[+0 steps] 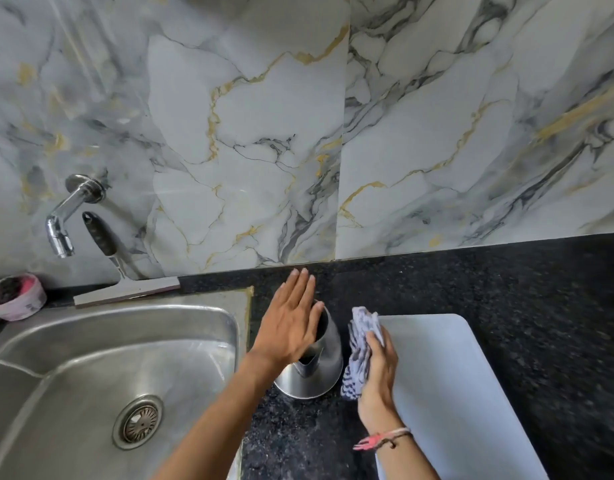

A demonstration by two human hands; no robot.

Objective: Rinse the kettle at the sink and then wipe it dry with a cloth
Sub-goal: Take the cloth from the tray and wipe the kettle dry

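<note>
On the dark counter [437, 282] right of the sink [125, 341] I have the kettle [316, 368] upright. My left hand [291, 327] lies flat, fingers spread, over its mouth; my right hand [380, 362] clamps the cloth [359, 344] against its side. Wiping is underway, I judge; next I turn the kettle.

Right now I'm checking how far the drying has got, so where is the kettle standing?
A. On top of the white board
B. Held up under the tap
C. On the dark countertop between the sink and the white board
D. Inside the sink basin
C: the kettle stands upright on the dark countertop, right of the sink and left of the white board, with the cloth at its side.
</note>
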